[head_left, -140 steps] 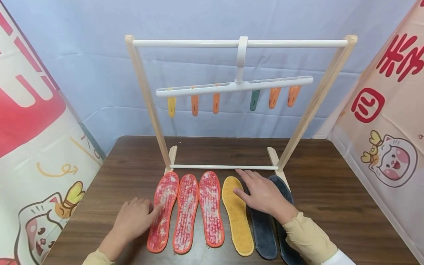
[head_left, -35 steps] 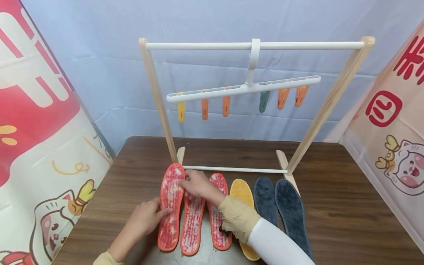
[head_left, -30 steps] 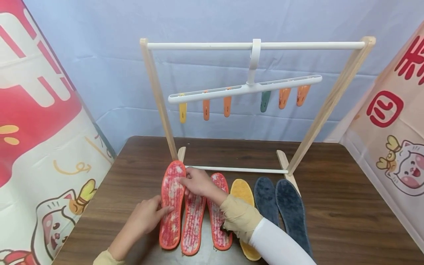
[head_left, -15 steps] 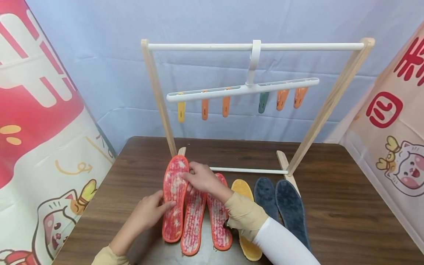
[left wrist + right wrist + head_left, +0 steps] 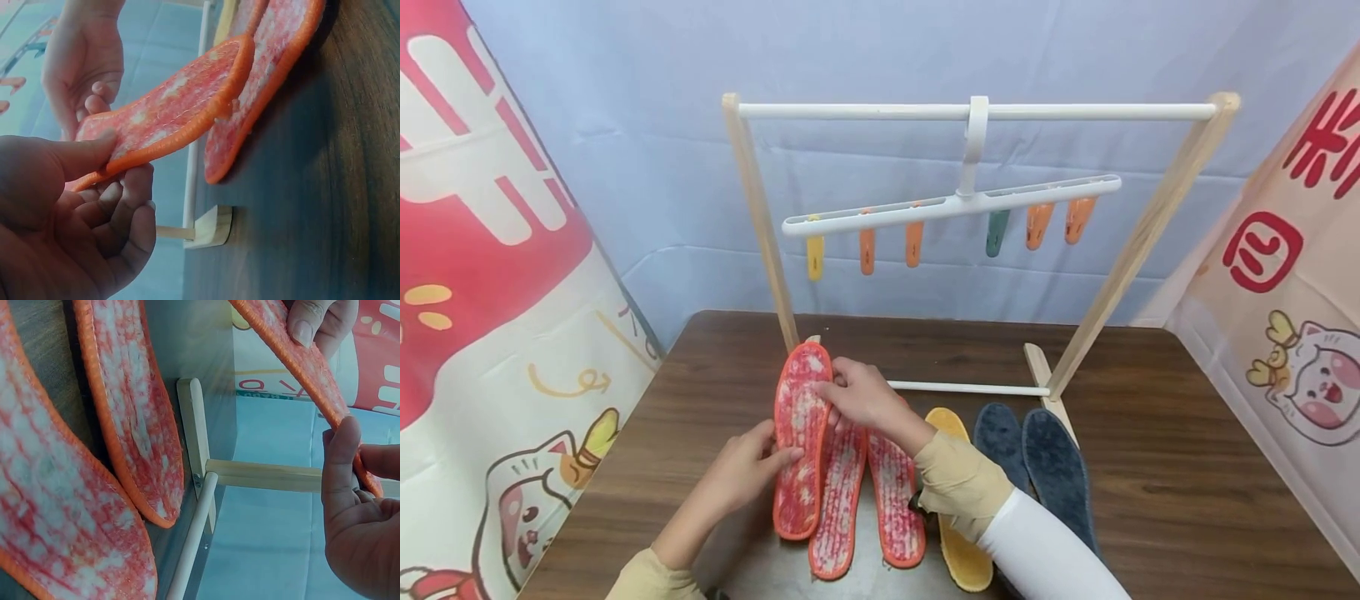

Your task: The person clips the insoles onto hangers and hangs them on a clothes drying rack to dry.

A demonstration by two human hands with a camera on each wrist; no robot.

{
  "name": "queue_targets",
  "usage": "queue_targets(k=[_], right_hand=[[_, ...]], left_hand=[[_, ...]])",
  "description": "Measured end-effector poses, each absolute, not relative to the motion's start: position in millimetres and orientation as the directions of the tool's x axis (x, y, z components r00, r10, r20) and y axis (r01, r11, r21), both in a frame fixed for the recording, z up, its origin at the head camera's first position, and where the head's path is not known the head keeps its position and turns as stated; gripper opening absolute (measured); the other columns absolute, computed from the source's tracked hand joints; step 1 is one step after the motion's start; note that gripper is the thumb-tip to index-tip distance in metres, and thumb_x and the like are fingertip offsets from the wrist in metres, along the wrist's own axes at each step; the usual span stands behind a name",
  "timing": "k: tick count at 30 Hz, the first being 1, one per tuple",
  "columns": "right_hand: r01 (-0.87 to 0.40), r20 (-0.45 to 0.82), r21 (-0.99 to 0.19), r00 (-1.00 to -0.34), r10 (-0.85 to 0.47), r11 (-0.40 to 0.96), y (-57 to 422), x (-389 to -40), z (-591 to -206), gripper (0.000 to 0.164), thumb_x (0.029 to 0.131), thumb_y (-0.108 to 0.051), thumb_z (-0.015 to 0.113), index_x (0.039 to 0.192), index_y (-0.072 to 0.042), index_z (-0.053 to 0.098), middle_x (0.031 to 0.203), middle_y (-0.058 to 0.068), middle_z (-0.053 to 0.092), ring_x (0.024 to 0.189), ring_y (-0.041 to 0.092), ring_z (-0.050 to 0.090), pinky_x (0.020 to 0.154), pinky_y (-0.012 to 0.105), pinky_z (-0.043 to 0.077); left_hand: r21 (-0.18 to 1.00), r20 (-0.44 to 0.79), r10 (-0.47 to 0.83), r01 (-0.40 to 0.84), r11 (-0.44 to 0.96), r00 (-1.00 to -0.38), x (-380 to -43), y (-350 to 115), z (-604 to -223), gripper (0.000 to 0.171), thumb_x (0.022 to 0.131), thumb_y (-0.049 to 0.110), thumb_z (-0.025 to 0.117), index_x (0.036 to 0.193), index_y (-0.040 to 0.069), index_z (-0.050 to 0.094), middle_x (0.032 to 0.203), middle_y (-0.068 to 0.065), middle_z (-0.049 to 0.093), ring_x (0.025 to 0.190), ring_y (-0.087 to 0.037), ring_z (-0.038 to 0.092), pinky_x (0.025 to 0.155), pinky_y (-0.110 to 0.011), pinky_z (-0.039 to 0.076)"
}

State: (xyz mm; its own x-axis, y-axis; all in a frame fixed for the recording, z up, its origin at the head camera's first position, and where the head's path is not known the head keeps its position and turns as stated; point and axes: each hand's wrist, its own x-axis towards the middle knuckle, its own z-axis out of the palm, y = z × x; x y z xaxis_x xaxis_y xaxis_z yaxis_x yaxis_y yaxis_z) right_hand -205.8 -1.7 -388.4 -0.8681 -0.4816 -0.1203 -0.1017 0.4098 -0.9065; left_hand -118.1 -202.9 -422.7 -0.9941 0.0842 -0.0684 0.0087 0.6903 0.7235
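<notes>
A red-and-white insole point(image 5: 799, 483) with an orange edge is held up off the table, its toe end tilted toward the rack. My left hand point(image 5: 741, 468) pinches its left edge, thumb on top and fingers beneath, as the left wrist view shows. On the right edge near the top, my right hand point(image 5: 867, 396) pinches it between thumb and fingers. Two more red insoles, one in the middle point(image 5: 835, 517) and one to its right point(image 5: 895, 508), lie on the table. Beside them lie a yellow insole point(image 5: 962, 558), partly under my right sleeve, and two dark blue insoles point(image 5: 1060, 462).
Behind the insoles stands a wooden rack with a white top bar point(image 5: 865, 112). A white hanger point(image 5: 880, 218) hooks over it, carrying yellow, orange and green clips point(image 5: 997, 233). Patterned cloths point(image 5: 1285, 350) flank the brown table point(image 5: 1180, 467).
Earlier the left red insole lay flat and my right hand was over the yellow and dark ones. It crossed left, and both hands have raised the red insole from the table.
</notes>
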Motion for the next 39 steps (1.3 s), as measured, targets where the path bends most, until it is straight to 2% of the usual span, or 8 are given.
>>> queue_targets(k=[6,10,16,21,25,32,35,39], right_hand=[[-0.11,-0.108,-0.905,-0.875,-0.472,0.411,-2,-206,-387,0.02,0.103,-0.029,0.061,0.113,-0.012,0.06,0.081,0.021,0.07,0.066,0.035,0.07,0.05,0.032,0.054],[-0.127,-0.091,-0.903,-0.877,-0.472,0.41,-1,-206,-384,0.019,0.104,-0.03,0.061,0.112,-0.013,0.06,0.078,0.018,0.069,0.068,0.036,0.07,0.052,0.033,0.054],[-0.172,-0.059,-0.889,-0.877,-0.477,0.425,2,-207,-377,0.019,0.104,-0.031,0.06,0.113,-0.014,0.06,0.072,0.008,0.067,0.07,0.036,0.07,0.053,0.037,0.052],[-0.178,-0.058,-0.882,-0.878,-0.475,0.436,4,-208,-371,0.021,0.103,-0.031,0.06,0.114,-0.013,0.06,0.071,0.005,0.066,0.065,0.028,0.069,0.061,0.046,0.055],[-0.179,-0.056,-0.882,-0.879,-0.474,0.436,5,-209,-367,0.021,0.103,-0.031,0.061,0.115,-0.013,0.06,0.075,0.009,0.068,0.06,0.019,0.067,0.066,0.053,0.056],[-0.198,-0.038,-0.874,-0.882,-0.47,0.443,9,-212,-362,0.019,0.103,-0.031,0.062,0.111,-0.013,0.062,0.076,0.011,0.069,0.069,0.03,0.071,0.057,0.037,0.054],[-0.203,-0.031,-0.874,-0.883,-0.469,0.441,10,-213,-360,0.018,0.102,-0.03,0.062,0.11,-0.014,0.062,0.077,0.013,0.069,0.065,0.027,0.07,0.054,0.034,0.052],[-0.208,-0.024,-0.874,-0.884,-0.467,0.438,12,-213,-356,0.018,0.102,-0.03,0.063,0.108,-0.014,0.062,0.077,0.014,0.07,0.06,0.019,0.067,0.056,0.038,0.054]], left_hand=[[0.719,-0.041,0.075,0.022,0.694,-0.996,-119,-203,-422,0.031,0.095,0.029,0.073,0.118,0.009,0.066,0.1,-0.001,0.075,0.089,-0.012,0.068,0.075,-0.034,0.053],[0.726,-0.03,0.069,0.026,0.687,-0.997,-120,-202,-421,0.032,0.095,0.029,0.073,0.119,0.01,0.066,0.104,-0.003,0.075,0.096,-0.016,0.069,0.078,-0.036,0.055],[0.755,-0.031,0.076,0.027,0.655,-0.997,-122,-201,-419,0.032,0.096,0.03,0.071,0.121,0.011,0.066,0.105,-0.001,0.075,0.096,-0.016,0.07,0.079,-0.037,0.056],[0.764,-0.008,0.091,0.053,0.643,-0.996,-123,-201,-419,0.03,0.096,0.029,0.071,0.121,0.012,0.066,0.104,0.0,0.075,0.095,-0.013,0.069,0.078,-0.035,0.054],[0.776,0.004,0.097,0.065,0.627,-0.995,-124,-200,-419,0.029,0.096,0.03,0.071,0.12,0.013,0.065,0.102,0.001,0.074,0.092,-0.012,0.069,0.077,-0.033,0.054],[0.788,0.014,0.106,0.076,0.61,-0.994,-127,-197,-415,0.028,0.097,0.03,0.07,0.118,0.013,0.065,0.095,0.004,0.074,0.085,-0.009,0.067,0.073,-0.03,0.054],[0.795,0.019,0.114,0.084,0.601,-0.993,-128,-196,-412,0.027,0.097,0.029,0.07,0.117,0.012,0.065,0.093,0.005,0.074,0.084,-0.009,0.069,0.073,-0.031,0.054],[0.796,0.033,0.129,0.105,0.596,-0.991,-129,-196,-408,0.028,0.096,0.029,0.071,0.117,0.011,0.066,0.093,0.005,0.076,0.091,-0.013,0.071,0.079,-0.035,0.056]])
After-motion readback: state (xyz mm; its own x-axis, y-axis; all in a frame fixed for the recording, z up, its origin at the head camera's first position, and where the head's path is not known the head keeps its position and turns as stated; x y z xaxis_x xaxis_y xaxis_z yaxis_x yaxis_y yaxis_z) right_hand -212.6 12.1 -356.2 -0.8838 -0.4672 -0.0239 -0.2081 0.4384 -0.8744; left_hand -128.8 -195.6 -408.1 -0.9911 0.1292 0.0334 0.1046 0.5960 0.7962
